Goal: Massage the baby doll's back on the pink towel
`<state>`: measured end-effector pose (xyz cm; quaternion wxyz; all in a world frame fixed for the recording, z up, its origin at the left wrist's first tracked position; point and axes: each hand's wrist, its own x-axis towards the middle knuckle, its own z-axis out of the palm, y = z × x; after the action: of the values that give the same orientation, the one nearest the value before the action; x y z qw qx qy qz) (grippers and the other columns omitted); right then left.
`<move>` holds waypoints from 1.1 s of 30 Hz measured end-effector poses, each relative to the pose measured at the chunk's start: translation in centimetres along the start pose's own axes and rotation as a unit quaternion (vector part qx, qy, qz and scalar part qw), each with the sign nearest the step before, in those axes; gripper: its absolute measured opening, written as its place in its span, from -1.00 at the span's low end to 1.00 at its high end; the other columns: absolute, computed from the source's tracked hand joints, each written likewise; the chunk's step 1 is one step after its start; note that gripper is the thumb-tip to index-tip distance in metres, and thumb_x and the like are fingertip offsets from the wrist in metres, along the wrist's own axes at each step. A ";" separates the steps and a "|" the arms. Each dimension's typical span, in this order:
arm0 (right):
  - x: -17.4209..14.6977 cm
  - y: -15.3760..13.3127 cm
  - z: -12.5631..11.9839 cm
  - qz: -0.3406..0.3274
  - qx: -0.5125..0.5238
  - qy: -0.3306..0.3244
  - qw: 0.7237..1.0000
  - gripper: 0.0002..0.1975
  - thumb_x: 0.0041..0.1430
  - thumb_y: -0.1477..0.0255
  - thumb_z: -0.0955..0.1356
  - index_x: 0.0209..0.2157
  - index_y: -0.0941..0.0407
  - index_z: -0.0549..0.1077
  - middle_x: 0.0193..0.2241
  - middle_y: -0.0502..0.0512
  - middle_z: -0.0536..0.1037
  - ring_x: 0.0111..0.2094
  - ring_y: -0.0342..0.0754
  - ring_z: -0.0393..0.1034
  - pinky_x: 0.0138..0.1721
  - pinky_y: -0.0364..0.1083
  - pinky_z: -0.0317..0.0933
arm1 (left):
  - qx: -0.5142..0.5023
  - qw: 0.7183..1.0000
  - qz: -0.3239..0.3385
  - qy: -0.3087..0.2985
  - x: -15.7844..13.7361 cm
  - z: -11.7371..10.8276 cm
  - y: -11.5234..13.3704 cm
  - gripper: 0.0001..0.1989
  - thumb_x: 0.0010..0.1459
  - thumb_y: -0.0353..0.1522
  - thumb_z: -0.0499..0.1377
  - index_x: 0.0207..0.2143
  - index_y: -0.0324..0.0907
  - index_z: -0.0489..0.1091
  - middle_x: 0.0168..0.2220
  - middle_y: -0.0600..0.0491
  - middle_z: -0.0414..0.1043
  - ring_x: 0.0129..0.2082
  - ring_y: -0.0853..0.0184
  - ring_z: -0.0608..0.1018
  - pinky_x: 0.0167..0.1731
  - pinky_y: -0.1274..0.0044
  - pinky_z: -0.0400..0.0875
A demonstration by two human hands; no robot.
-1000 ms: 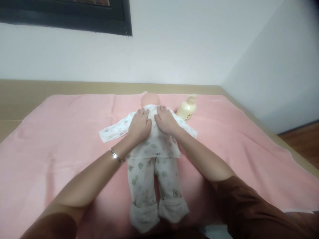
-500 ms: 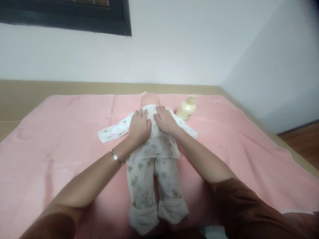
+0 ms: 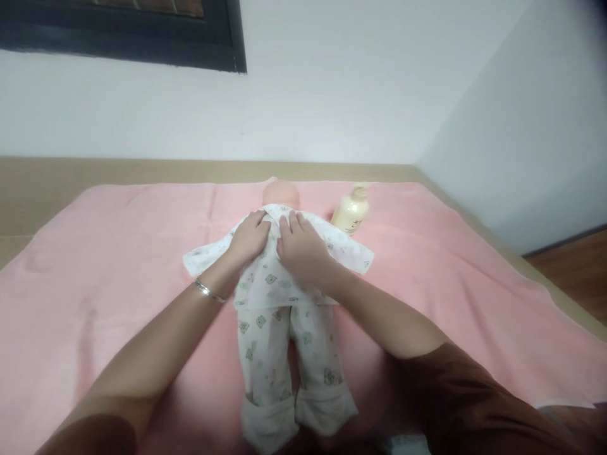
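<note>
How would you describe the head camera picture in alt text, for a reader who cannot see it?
A person's left hand and right hand touch the white patterned top of a doll lying in matching trousers on a pink cloth. A pale yellow bottle is beside one sleeve.

Shirt [image 3: 265,281] partly hidden under hands [image 3: 303,249], window frame [image 3: 142,43] cropped, bottle print [image 3: 353,224] illegible

Wall [image 3: 332,107]: we see soft light, darkening at upper right.
Pink cloth [image 3: 118,272]: we find shadow low down.
Shirt [image 3: 265,278]: we get softly blurred detail.
</note>
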<state>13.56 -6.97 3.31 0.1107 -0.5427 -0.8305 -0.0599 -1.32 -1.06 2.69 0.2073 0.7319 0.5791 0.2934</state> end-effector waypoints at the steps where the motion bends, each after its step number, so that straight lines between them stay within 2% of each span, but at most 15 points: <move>1: -0.2 -0.2 0.0 -0.007 -0.001 0.002 1.000 -0.41 0.40 0.46 0.08 0.35 0.52 0.10 0.34 0.66 0.16 0.40 0.39 0.02 0.35 0.26 0.02 | 0.005 1.000 0.001 0.000 -0.1 0.0 0.0 -0.56 0.23 -0.35 -0.09 0.02 -0.20 0.46 0.11 -0.10 0.51 0.17 0.09 0.47 0.25 0.24 0.34; 4: 0.0 -0.1 0.0 0.005 0.027 0.001 1.000 -0.41 0.40 0.44 0.09 0.34 0.50 0.12 0.34 0.61 0.18 0.41 0.35 0.02 0.36 0.25 0.02 | 0.054 0.998 0.011 0.015 -0.6 0.6 0.3 -0.50 0.27 -0.34 -0.14 0.13 -0.33 0.38 0.21 -0.21 0.40 0.25 0.05 0.39 0.33 0.20 0.21; 7: 1.1 1.0 -0.1 0.044 0.081 -0.013 0.996 -0.40 0.39 0.41 0.11 0.34 0.47 0.13 0.36 0.56 0.17 0.41 0.32 0.03 0.38 0.23 0.01 | 0.095 0.995 0.015 0.025 -1.1 1.3 0.6 -0.45 0.30 -0.34 -0.16 0.22 -0.42 0.28 0.26 -0.29 0.32 0.31 0.02 0.33 0.37 0.17 0.13; 11: 2.6 3.0 -0.4 0.084 0.147 -0.041 0.985 -0.38 0.41 0.32 0.11 0.33 0.46 0.14 0.37 0.51 0.17 0.41 0.27 0.04 0.41 0.18 -0.05 | 0.108 0.993 0.027 0.045 -1.2 1.9 0.6 -0.48 0.29 -0.33 -0.14 0.17 -0.38 0.35 0.22 -0.28 0.38 0.28 0.00 0.36 0.34 0.13 0.19; 16: 2.7 4.1 -1.1 0.091 0.194 -0.049 0.976 -0.37 0.41 0.24 0.14 0.31 0.42 0.20 0.37 0.47 0.19 0.40 0.26 0.06 0.41 0.17 -0.04 | 0.072 0.995 0.023 0.066 -1.2 2.2 0.0 -0.46 0.28 -0.30 -0.11 0.19 -0.36 0.33 0.28 -0.25 0.32 0.33 0.03 0.31 0.37 0.11 0.15; 18: 2.4 3.8 -1.6 0.095 0.209 -0.025 0.973 -0.40 0.39 0.28 0.14 0.29 0.38 0.23 0.34 0.42 0.26 0.38 0.22 0.13 0.38 0.15 0.03 | 0.051 0.996 0.018 0.070 -1.2 2.2 -0.1 -0.47 0.28 -0.30 -0.09 0.19 -0.34 0.35 0.28 -0.23 0.33 0.33 0.04 0.32 0.37 0.12 0.16; 21: 1.8 3.3 -2.1 0.103 0.233 0.047 0.966 -0.43 0.38 0.34 0.11 0.33 0.27 0.22 0.33 0.28 0.31 0.35 0.12 0.19 0.36 0.12 0.10 | 0.025 0.996 0.019 0.079 -1.3 2.1 -0.1 -0.49 0.27 -0.30 -0.08 0.18 -0.28 0.37 0.24 -0.18 0.38 0.29 0.06 0.37 0.36 0.14 0.19; 23: 1.5 2.9 -2.1 0.100 0.235 0.090 0.963 -0.43 0.38 0.35 0.10 0.34 0.22 0.20 0.35 0.20 0.29 0.37 0.08 0.16 0.37 0.12 0.10 | 0.019 0.996 0.023 0.081 -1.4 2.1 -0.1 -0.49 0.26 -0.31 -0.08 0.17 -0.29 0.38 0.22 -0.19 0.40 0.28 0.06 0.38 0.36 0.15 0.20; 25: 1.3 2.4 -1.6 0.087 0.217 0.109 0.966 -0.43 0.37 0.37 0.10 0.34 0.23 0.21 0.36 0.22 0.26 0.40 0.10 0.09 0.40 0.16 0.02 | 0.020 0.996 0.025 0.080 -1.4 2.0 -0.1 -0.49 0.26 -0.31 -0.08 0.16 -0.32 0.38 0.23 -0.21 0.38 0.29 0.05 0.37 0.36 0.15 0.19; 29: 1.3 1.3 0.1 0.042 0.163 0.054 0.984 -0.46 0.39 0.39 0.11 0.30 0.29 0.26 0.39 0.35 0.19 0.44 0.21 -0.03 0.42 0.30 -0.16 | 0.017 0.996 0.024 0.080 -1.4 2.1 -0.2 -0.48 0.28 -0.32 -0.10 0.17 -0.36 0.37 0.24 -0.25 0.37 0.29 0.06 0.37 0.37 0.16 0.18; 31: 1.2 0.9 0.2 0.029 0.160 0.021 0.986 -0.47 0.40 0.38 0.11 0.30 0.28 0.27 0.39 0.36 0.16 0.44 0.24 -0.04 0.41 0.33 -0.15 | 0.014 0.996 0.025 0.081 -1.4 2.2 -0.3 -0.48 0.30 -0.31 -0.12 0.17 -0.37 0.37 0.25 -0.25 0.36 0.29 0.06 0.36 0.37 0.16 0.18; 33: 1.1 0.9 -0.4 0.030 0.170 0.018 0.985 -0.46 0.40 0.36 0.12 0.31 0.28 0.26 0.40 0.37 0.14 0.45 0.25 -0.05 0.40 0.33 -0.13 | 0.007 0.996 0.025 0.084 -1.5 2.2 -0.3 -0.48 0.30 -0.30 -0.11 0.18 -0.34 0.36 0.25 -0.22 0.36 0.29 0.07 0.36 0.36 0.15 0.19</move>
<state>14.00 -5.70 3.98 0.2183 -0.5390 -0.8100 0.0760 -0.30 -2.37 0.63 0.1452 0.7208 0.5778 0.3543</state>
